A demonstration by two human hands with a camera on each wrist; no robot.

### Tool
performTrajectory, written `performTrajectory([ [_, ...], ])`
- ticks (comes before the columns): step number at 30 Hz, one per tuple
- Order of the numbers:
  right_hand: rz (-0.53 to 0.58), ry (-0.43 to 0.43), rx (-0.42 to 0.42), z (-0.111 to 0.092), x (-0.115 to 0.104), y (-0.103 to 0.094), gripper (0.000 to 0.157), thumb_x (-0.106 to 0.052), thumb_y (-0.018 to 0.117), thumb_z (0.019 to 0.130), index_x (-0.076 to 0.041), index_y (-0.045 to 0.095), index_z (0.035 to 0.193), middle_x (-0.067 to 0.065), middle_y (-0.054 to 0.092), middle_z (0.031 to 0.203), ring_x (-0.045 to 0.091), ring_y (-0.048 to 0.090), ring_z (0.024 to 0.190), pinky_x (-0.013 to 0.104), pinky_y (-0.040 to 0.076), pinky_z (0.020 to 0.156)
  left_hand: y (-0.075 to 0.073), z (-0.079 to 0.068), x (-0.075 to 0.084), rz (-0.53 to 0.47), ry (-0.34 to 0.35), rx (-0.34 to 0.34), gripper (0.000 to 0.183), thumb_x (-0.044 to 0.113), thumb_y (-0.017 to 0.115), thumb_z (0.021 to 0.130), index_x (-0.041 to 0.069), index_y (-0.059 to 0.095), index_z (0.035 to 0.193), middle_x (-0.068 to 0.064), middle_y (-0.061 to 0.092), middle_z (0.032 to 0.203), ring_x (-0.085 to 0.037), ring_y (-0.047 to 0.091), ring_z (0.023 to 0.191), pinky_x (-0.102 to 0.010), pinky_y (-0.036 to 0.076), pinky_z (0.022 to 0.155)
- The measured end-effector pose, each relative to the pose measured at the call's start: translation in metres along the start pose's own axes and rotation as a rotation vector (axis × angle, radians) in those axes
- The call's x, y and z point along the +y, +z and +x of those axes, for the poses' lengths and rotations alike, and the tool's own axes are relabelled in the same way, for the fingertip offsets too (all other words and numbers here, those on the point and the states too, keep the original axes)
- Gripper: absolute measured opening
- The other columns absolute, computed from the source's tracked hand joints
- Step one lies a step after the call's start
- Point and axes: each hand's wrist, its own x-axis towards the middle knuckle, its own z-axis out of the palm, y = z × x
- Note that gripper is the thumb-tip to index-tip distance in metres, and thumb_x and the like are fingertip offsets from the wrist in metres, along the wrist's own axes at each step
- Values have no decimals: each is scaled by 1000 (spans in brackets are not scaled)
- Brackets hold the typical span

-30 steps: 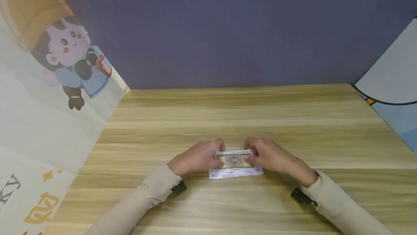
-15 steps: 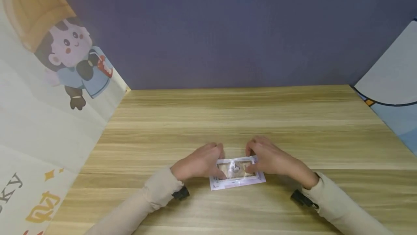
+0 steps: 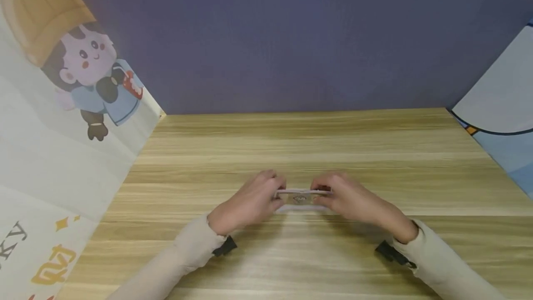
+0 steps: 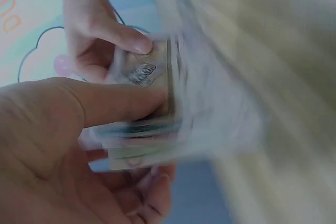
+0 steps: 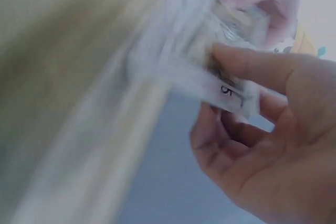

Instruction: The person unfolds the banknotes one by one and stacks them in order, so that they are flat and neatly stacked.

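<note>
A stack of banknotes [image 3: 300, 198] is held between both hands, tilted so that its long edge faces up in the head view. My left hand [image 3: 249, 199] pinches the left end, thumb on the near face and fingers behind. At the other end my right hand [image 3: 354, 197] grips in the same manner. In the left wrist view, the notes [image 4: 143, 72] show several layers, with a smaller brownish note on top and larger pale ones beneath. Motion blurs the stack [image 5: 228, 92] in the right wrist view, where a printed 5 shows near its edge.
The notes are over a wood-grain table [image 3: 300, 152]. A dark blue-grey panel [image 3: 291, 41] rises behind it. Cartoon-printed wall coverings flank both sides, the left one [image 3: 50, 175] pale. Each wrist carries a small black camera [image 3: 225, 247] by the sleeve cuff.
The stack lay flatter, face up, with the larger notes sticking out toward the near side. Now it is tipped up on edge, and both hands have shifted slightly away from the person.
</note>
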Motion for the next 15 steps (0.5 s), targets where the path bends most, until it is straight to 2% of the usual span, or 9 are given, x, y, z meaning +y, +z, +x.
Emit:
performTrajectory([
  [2,-105,-68,105,0,-2,0,13,-7,76,87,-16,69,91,-9,60,83,5,54,71,24,50,60,-1,-1,0,107,98,105,12,9,75,88,9,65,96,1,61,82,-12,57,72,-24,49,62],
  [3,-166,-97,149,0,-3,1,13,-7,77,86,-15,69,93,-8,60,84,5,55,72,24,50,59,0,-1,-1,156,132,134,11,8,72,89,8,65,97,0,62,81,-13,59,72,-24,50,61],
  [5,-273,-137,209,0,-4,4,14,-5,78,85,-12,70,95,-5,61,86,6,57,74,24,51,61,4,-1,-2,236,174,151,10,9,67,94,8,63,103,0,64,81,-14,61,72,-26,50,60],
  [8,-413,-163,231,0,0,11,16,-4,76,86,-8,66,99,0,61,85,13,58,74,27,51,60,11,0,-5,308,185,133,13,12,59,99,8,60,111,-1,64,83,-16,62,73,-29,49,59],
  [12,-514,-169,205,0,5,17,20,-2,73,88,-6,59,103,6,61,86,22,61,77,34,53,62,16,2,-9,302,167,91,16,13,56,100,9,57,115,-2,64,85,-16,62,74,-30,50,59],
  [13,-516,-169,196,0,6,16,21,-2,72,89,-6,58,103,6,62,87,23,62,79,35,54,63,16,3,-10,281,173,79,17,12,55,100,8,56,117,-3,65,86,-16,62,74,-29,51,60],
  [15,-452,-156,159,1,7,14,18,-2,70,91,-7,58,103,4,63,86,19,62,77,33,54,63,13,4,-14,183,176,34,18,10,54,101,7,56,118,-3,66,86,-12,61,71,-26,52,61],
])
